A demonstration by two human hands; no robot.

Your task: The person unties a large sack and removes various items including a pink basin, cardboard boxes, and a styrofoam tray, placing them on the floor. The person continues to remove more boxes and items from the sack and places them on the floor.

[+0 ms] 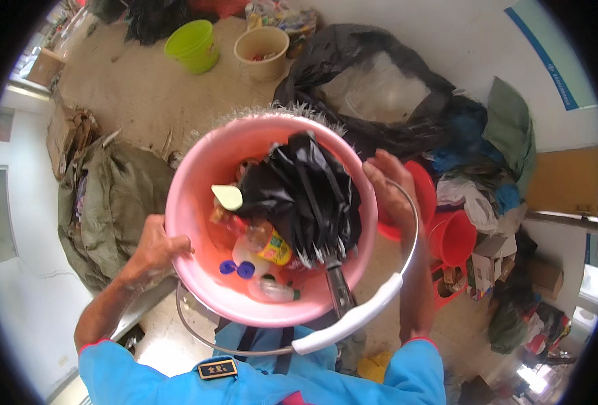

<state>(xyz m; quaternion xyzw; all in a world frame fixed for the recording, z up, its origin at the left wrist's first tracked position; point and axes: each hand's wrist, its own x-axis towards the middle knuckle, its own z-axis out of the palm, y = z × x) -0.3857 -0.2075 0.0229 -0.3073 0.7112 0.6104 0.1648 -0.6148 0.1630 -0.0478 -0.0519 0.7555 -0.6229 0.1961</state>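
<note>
A pink plastic bucket (179, 202) is held in front of my body, its mouth facing up toward me. My left hand (162, 245) grips its left rim, thumb over the edge. On the opposite side, my right hand (392, 182) clasps the upper right rim. The wire handle hangs toward me, with a white plastic grip (352, 313). Inside lies a loosely folded black umbrella (299, 195), its shaft (339, 288) resting across the near rim. Beside it are a yellow-labelled plastic bottle (276, 246), a clear bottle (276, 288), blue caps (245, 270) and a pale yellow piece (227, 197).
Ahead on the floor stand a green bucket (192, 46) and a beige bucket (262, 53). A large black plastic bag (349, 45) lies open beyond the pink bucket. To the left is an olive sack (119, 202). Red buckets (455, 235) and a cardboard box (488, 263) sit at right.
</note>
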